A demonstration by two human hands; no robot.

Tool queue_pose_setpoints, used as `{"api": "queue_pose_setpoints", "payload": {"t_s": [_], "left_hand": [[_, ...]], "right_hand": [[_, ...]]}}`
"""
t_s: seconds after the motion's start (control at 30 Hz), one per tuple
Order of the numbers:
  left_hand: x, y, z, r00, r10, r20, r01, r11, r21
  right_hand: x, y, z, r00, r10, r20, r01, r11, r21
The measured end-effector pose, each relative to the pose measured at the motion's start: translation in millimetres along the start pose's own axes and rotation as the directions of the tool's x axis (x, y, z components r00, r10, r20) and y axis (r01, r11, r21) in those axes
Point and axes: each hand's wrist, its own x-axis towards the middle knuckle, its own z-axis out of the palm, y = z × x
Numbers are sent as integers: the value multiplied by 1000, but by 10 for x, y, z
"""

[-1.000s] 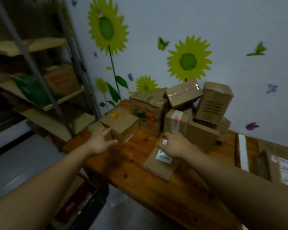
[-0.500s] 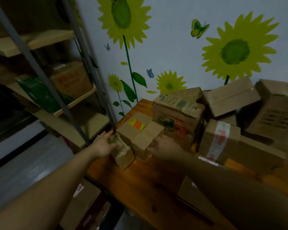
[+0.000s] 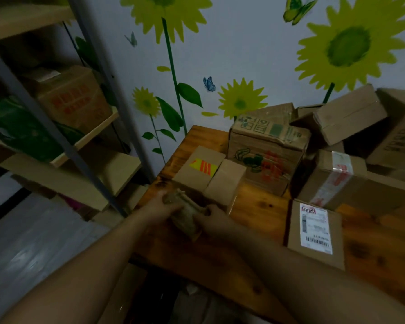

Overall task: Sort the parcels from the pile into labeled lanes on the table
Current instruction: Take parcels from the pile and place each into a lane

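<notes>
One blurred parcel (image 3: 184, 217), grasped by fingers of left hand (image 3: 160, 207) and right hand (image 3: 218, 219), pile (image 3: 337, 141) cropped

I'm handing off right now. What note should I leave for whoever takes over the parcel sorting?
Left hand and right hand: both grip one small parcel at the left end of the table.
Sticker box stands just behind it.
Flat labelled parcel lies apart, to the right.
Pile sits against the wall, largely unsorted.
No lane labels are in view.
Left to do: place the held parcel, then work through the pile.
</notes>
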Motion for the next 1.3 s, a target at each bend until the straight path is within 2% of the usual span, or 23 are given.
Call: {"api": "queue_pose_setpoints", "payload": {"t_s": [0.13,0.33,0.43,0.53,0.7,0.8,0.9,0.97,1.03,1.13,1.23,1.3], "left_hand": [[-132,-79,-95,998,-64,28,69,975,-209],[-457,-207,-11,996,-12,88,34,965,-261],[-629,-158,90,985,33,168,17,958,-287],[-842,-9,236,970,140,201,-74,949,-306],[-1276,358,569,925,331,186,-295,934,-200],[-1548,612,899,910,359,207,-300,916,-267],[-1860,825,1315,879,373,296,-270,903,-335],[-2118,935,1626,867,422,264,-326,882,-339],[-2379,1028,1923,858,483,176,-420,856,-300],[-2579,1138,2305,794,599,102,-561,787,-256],[-2732,1257,2674,736,657,164,-560,727,-397],[-2847,1335,2954,704,676,219,-554,715,-426]], "right_hand": [[-183,1,255,985,-16,-171,14,1000,-13],[-633,171,461,937,-14,-348,41,997,72],[-881,226,371,880,-32,-474,105,986,129],[-1172,242,190,838,-84,-539,213,960,181],[-1647,354,-254,767,-179,-616,330,934,139],[-2121,440,-548,746,-147,-650,395,883,253],[-2542,674,-835,661,-104,-744,429,865,260],[-2812,837,-997,601,-73,-796,438,863,253],[-3090,1005,-1161,562,-58,-825,453,856,248],[-3499,1230,-1395,507,-91,-857,504,838,209],[-3876,1468,-1568,484,-123,-866,548,814,190],[-4083,1674,-1692,471,-121,-874,553,812,185]]}}
